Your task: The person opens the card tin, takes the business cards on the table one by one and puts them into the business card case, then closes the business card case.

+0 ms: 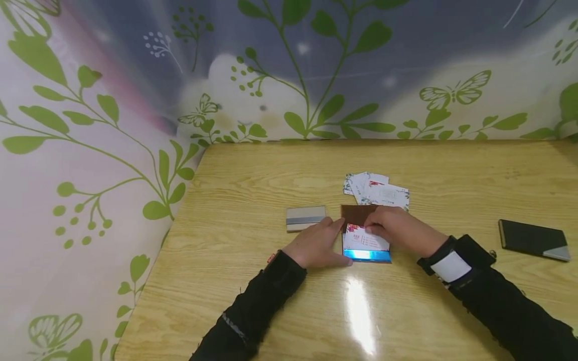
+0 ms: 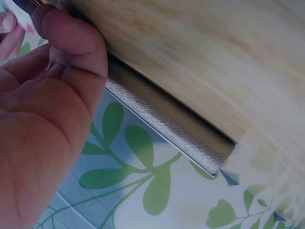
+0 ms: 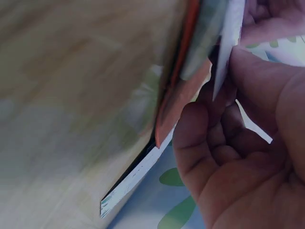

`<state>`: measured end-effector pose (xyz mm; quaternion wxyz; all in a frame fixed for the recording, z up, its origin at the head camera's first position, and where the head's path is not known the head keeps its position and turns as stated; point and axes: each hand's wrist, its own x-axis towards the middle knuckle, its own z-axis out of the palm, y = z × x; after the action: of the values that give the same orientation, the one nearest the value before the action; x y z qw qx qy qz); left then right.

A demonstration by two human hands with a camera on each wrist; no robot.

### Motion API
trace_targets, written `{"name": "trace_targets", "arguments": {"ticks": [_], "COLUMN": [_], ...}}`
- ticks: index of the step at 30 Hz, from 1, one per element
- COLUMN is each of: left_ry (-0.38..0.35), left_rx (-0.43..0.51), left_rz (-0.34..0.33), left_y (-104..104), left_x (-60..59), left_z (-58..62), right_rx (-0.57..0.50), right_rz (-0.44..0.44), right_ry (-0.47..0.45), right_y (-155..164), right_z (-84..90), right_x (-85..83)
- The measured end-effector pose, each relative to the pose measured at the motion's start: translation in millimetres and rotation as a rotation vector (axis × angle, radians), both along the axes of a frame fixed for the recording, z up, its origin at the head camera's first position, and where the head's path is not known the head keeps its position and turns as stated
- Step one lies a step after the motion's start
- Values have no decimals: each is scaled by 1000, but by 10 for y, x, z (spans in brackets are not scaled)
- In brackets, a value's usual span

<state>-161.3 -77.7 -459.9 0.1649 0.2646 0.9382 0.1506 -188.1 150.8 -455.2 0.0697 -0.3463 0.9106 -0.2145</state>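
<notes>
A brown card holder point(image 1: 356, 213) lies opened on the table, a bright blue reflective strip along its near edge. Over its lower half is a white business card point(image 1: 368, 239) with red flowers. My right hand point(image 1: 397, 228) pinches this card by its upper edge; the right wrist view shows the card point(image 3: 224, 71) edge-on between thumb and fingers. My left hand point(image 1: 316, 245) holds the holder's left side, its thumb at the near corner and a fingertip farther up the edge. Close to the left knuckles lies a beige-grey card holder point(image 1: 298, 212), seen as a silvery bar point(image 2: 164, 117) in the left wrist view.
Several white printed cards point(image 1: 386, 194) lie fanned out just behind the brown holder. A black card holder point(image 1: 533, 239) with a silver corner lies far right on the wooden table point(image 1: 217, 250). Leaf-patterned cloth point(image 1: 338, 65) covers the back and left sides.
</notes>
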Motion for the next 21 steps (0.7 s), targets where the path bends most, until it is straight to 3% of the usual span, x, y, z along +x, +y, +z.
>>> {"name": "trace_targets", "arguments": {"ticks": [10,21], "left_ry": [-6,-1], "left_rx": [-14,-7], "left_rz": [5,-1], "left_y": [-11,-8], "left_x": [2,2], "left_z": [11,-8], "right_rx": [-20,-8], "right_rz": [30,19], "right_ry": [-16,28], "right_y": [-54,-46], "right_z": [-21,-3], "right_x": [53,90]}}
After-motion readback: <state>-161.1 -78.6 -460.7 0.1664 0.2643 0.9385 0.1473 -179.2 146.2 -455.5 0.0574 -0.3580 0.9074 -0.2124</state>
